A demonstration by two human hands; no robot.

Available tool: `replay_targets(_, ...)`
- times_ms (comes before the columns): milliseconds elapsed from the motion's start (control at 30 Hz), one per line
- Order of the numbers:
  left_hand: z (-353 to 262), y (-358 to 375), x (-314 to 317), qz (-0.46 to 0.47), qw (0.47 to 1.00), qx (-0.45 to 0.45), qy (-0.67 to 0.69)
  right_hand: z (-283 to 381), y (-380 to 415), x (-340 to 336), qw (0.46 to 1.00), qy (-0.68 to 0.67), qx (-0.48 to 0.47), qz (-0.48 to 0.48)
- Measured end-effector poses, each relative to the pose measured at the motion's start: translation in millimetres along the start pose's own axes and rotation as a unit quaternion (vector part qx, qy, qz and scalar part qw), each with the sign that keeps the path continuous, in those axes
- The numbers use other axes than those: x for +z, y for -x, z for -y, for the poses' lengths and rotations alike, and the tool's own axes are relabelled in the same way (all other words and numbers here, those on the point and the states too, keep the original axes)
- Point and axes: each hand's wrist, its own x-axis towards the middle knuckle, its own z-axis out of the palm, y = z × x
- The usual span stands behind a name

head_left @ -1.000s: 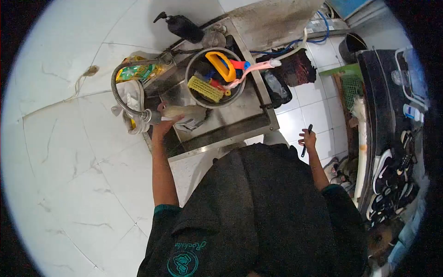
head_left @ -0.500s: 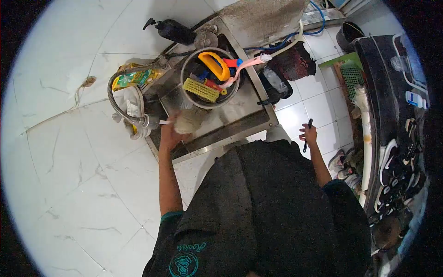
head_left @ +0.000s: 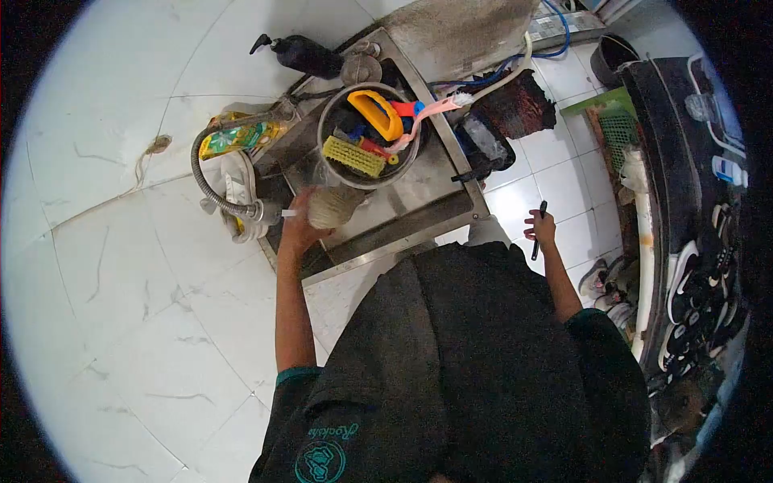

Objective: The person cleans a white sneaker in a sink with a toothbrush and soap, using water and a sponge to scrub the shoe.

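My left hand [head_left: 298,229] is closed round a pale, rounded brush [head_left: 332,208] over the metal sink, just beside the end of the tap [head_left: 262,212]. The brush's fine bristles point toward the right; its handle is hidden in my hand. Off to the right, above the tiled floor, my right hand [head_left: 543,229] grips a slim black pen-like stick [head_left: 538,235]. Beyond the left hand stands a round metal bowl [head_left: 324,165] holding several scrub brushes, among them a yellow-bristled brush [head_left: 354,156], an orange handle [head_left: 377,114] and a pink-handled brush [head_left: 425,119].
A black pump bottle [head_left: 304,56] and a yellow-green pouch [head_left: 233,138] sit behind the sink [head_left: 419,221]. A black tray [head_left: 483,141] lies right of it. Several shoes [head_left: 680,270] line the far right, near a black bucket [head_left: 613,58].
The brush in my left hand has shifted slightly up and right, and looks less blurred. My right hand keeps its hold on the black stick, slightly higher.
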Motion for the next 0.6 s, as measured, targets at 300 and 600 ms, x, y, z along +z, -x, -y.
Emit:
replay_targets(300,5,-8,3,0.017,0.998,-0.025,0.046,-19,-10,-10,0.987,0.141,-0.056,-0.050)
replay_targets(600,-1,59,31,-0.077,0.987,-0.095,0.108,232,203,-21,0.963,0.128,-0.202,0.124)
